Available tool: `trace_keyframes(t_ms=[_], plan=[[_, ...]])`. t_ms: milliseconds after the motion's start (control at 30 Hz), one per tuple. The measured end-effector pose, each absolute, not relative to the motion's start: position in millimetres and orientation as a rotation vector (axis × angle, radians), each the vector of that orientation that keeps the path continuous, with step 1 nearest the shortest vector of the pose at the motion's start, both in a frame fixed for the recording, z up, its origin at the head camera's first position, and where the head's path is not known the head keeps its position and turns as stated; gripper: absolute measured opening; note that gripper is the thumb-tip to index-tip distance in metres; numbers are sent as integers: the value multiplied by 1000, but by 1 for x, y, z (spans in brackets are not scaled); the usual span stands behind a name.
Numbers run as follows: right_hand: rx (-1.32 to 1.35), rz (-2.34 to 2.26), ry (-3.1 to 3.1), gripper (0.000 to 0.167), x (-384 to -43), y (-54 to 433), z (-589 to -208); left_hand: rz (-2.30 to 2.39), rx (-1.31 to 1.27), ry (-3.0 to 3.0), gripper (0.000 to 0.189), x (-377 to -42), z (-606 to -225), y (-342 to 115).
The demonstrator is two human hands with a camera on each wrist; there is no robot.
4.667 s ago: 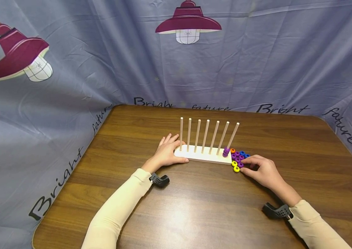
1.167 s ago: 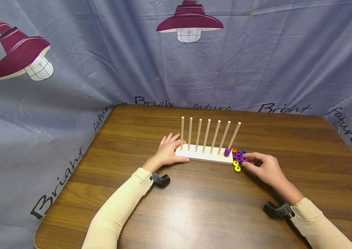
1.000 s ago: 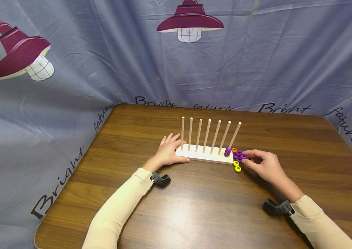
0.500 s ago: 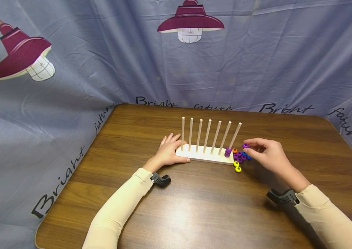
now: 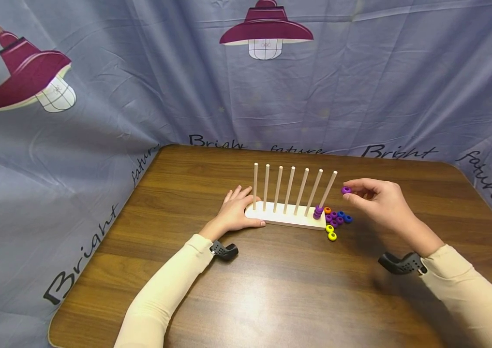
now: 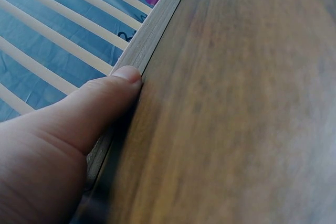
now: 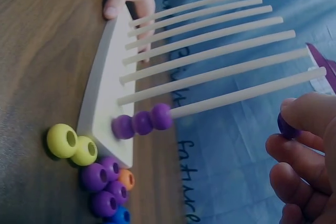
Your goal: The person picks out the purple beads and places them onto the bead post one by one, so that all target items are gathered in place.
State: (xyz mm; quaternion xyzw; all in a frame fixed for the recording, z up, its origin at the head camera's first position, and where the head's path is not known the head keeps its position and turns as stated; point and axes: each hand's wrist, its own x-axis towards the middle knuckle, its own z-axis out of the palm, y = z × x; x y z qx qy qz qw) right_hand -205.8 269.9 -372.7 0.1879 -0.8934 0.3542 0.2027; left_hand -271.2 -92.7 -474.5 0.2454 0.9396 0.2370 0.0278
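Note:
A pale wooden peg board (image 5: 285, 216) with a row of upright pegs stands on the table. My left hand (image 5: 230, 214) grips its left end, thumb along the front edge and the other fingers at the back. Three purple beads (image 7: 142, 123) are stacked low on the rightmost peg. Between thumb and fingertips my right hand (image 5: 380, 200) pinches another purple bead (image 5: 347, 190), raised above the table, to the right of that peg's top. In the right wrist view the thumb partly hides this held bead (image 7: 287, 127).
Loose beads lie against the board's right end: several purple beads (image 5: 334, 220), two yellow beads (image 5: 331, 232), an orange bead (image 5: 327, 210) and two blue beads (image 5: 348, 219). The brown wooden table (image 5: 272, 290) meets a printed blue-grey curtain (image 5: 337, 96) at the back and sides.
My right hand has picked a purple bead from the loose group and lifted it up, uncovering the blue beads. My left hand stays on the board's end.

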Motion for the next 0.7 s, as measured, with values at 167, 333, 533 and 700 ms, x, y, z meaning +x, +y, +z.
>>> trace_keyframes(t_ms=[167,333,533,700], plan=[[529,971,-2503,19,-207,271,-362,737,753,2899,73,-271,-474,-93],[536,976,-2512,18,-208,269,-350,732,752,2896,72,-271,-474,-93],[526,1004,-2523,18,-209,266,-335,737,760,2897,73,-270,-473,-93],[508,1027,-2523,17,-210,261,-326,743,762,2899,72,-270,-473,-93]])
